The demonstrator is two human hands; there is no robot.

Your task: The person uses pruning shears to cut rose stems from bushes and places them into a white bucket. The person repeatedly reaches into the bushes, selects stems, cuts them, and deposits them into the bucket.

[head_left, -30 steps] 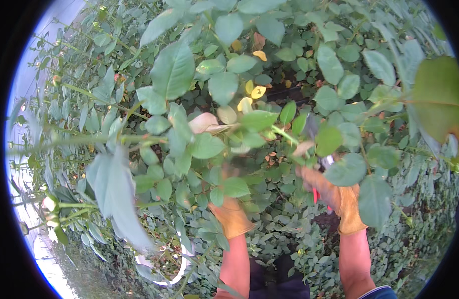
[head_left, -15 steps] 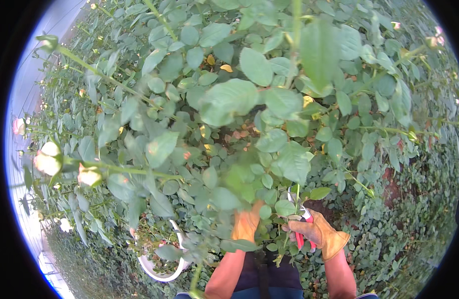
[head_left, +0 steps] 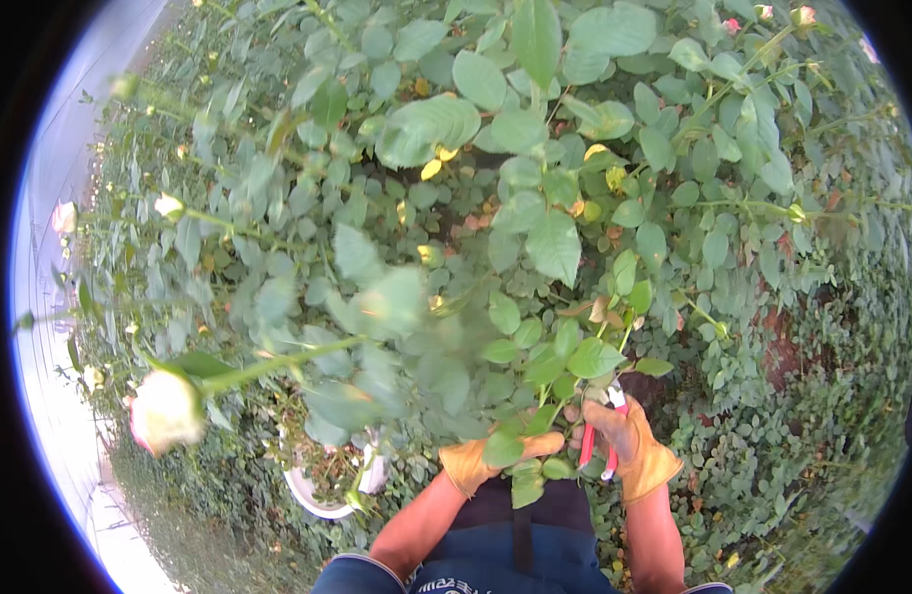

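Note:
My left hand, in a tan leather work glove, is low in the middle, closed around a leafy rose stem. A leaf hides part of its fingers, and the thumb reaches right. Close on its right, my right hand wears a matching glove. It grips pruning shears with red handles, their metal blades pointing up beside the leaves. Whether the blades are apart or together is hard to make out. Green leaves stand just above both hands.
A white bucket with cut flowers and foliage stands low left, among the plants. Dense rose bushes surround me. A pale rose on a long stem leans close at left. Bare soil shows at right, and pale sheeting runs along the left edge.
My left hand has come out from beneath the leaves and turned toward the right hand, with the leafy stem now between them. The shears stay in my right hand. The whole view has shifted slightly.

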